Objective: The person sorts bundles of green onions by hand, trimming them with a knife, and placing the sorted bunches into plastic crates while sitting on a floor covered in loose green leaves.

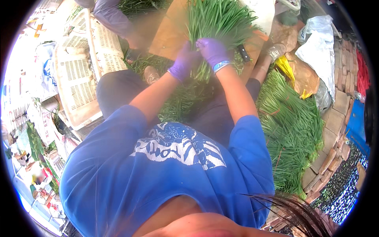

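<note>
A thick bunch of long flat green leaves, looking like garlic chives (pixel 219 19), lies on a wooden board (pixel 167 29), its leaves fanning away from me. Over its stem end, my two purple-gloved hands come close together. On the left side of the stems, my left hand (pixel 184 62) is closed, its fingers partly hidden and hazy. Across the stems from it, my right hand (pixel 212 51) is curled in a pinch. Whatever the fingertips grip is too blurred to make out. Pale stems (pixel 203 73) hang out below, between the wrists. To the right, a dark-handled knife (pixel 244 53) rests on the board.
Bundled chives (pixel 290 130) are heaped at my right, some with reddish ties. Cream plastic crates (pixel 77 75) stand at my left. Loose green leaves (pixel 181 102) cover the ground between my legs. Another person's leg (pixel 114 17) shows far left. Bricks (pixel 329 130) edge the right side.
</note>
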`<state>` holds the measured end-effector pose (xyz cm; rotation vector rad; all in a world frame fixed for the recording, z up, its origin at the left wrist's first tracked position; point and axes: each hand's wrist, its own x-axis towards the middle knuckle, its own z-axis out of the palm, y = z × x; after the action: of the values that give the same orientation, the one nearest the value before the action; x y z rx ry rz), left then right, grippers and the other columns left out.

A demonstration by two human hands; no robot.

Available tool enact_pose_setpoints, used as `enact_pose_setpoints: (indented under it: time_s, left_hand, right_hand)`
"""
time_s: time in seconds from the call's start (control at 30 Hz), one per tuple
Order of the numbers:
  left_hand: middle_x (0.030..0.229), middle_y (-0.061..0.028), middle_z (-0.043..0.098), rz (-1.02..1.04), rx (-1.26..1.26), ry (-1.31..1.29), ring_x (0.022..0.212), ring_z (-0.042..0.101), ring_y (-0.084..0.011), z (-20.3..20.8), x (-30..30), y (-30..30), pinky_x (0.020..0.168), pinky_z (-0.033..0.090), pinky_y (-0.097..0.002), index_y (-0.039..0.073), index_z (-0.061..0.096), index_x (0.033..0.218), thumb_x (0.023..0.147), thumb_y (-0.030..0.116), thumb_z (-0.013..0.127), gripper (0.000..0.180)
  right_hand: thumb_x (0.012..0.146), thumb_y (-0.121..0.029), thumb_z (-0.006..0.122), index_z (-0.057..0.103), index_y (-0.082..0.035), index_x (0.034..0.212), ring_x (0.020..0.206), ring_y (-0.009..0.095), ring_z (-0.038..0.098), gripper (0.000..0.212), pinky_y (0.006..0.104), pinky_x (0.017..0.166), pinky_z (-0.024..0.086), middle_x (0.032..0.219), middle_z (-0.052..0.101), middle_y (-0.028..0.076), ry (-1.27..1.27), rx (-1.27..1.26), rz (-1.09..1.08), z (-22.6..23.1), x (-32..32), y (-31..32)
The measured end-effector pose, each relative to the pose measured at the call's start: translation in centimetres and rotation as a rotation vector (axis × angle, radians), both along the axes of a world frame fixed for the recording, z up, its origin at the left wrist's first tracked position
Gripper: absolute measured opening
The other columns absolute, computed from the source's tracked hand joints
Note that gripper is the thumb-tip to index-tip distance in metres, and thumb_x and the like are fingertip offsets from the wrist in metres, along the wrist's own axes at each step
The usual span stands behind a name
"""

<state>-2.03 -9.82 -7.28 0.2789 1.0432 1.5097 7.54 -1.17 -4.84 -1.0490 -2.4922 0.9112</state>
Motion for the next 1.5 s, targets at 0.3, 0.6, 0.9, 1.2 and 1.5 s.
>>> enact_pose_setpoints:
  time_s: [0.3,0.6,0.9,1.2,1.5]
  left_hand:
    - [0.118,-0.0197,0.047,-0.282,0.303,1.564,0.105,0.048,-0.0225,2.1,-3.6,-2.1,0.091,0.037,-0.0283,-0.002,0.046,0.116,0.087,0.019,0.047,0.036]
    - [0.071,-0.0100,0.063,-0.217,-0.441,1.427,0.060,0.061,-0.0148,-3.5,-10.7,-2.0,0.055,0.045,-0.0250,0.001,0.059,0.086,0.081,0.034,0.051,0.035]
    - [0.088,-0.0229,0.060,-0.233,-0.653,1.277,0.088,0.056,-0.0371,-3.1,-5.3,2.7,0.079,0.042,-0.0411,0.000,0.062,0.084,0.086,0.050,0.028,0.060]
    - [0.086,-0.0182,0.060,0.155,-0.529,0.871,0.082,0.058,-0.0329,-2.8,-0.5,2.7,0.071,0.044,-0.0361,0.002,0.055,0.089,0.081,0.032,0.053,0.032]
    - [0.087,-0.0101,0.064,-0.068,-0.389,0.805,0.076,0.060,-0.0156,-5.3,-3.3,3.5,0.071,0.045,-0.0280,0.006,0.059,0.103,0.074,0.025,0.063,0.036]
  right_hand:
    - [0.078,-0.030,0.054,0.066,-0.015,0.085,0.067,0.024,0.058,0.021,0.0344,0.065,0.045,0.071,0.062,0.007,-0.091,-0.520,-0.129,1.8,0.6,1.9]
    - [0.078,-0.029,0.055,0.067,-0.014,0.078,0.063,0.017,0.057,0.019,0.0309,0.064,0.045,0.068,0.061,0.004,-0.164,-0.391,-0.108,1.4,0.8,2.2]
    - [0.079,-0.028,0.057,0.066,-0.012,0.078,0.046,0.011,0.050,0.018,0.0263,0.050,0.043,0.061,0.058,0.002,-0.207,-0.455,-0.159,2.1,0.5,2.2]
    - [0.079,-0.024,0.057,0.066,-0.010,0.079,0.043,0.009,0.046,0.017,0.0237,0.044,0.039,0.057,0.054,0.000,-0.214,-0.525,-0.245,3.5,1.0,1.5]
    - [0.078,-0.022,0.058,0.066,-0.010,0.077,0.043,0.007,0.045,0.015,0.0226,0.042,0.038,0.056,0.054,0.000,-0.178,-0.564,-0.292,3.8,0.7,1.2]
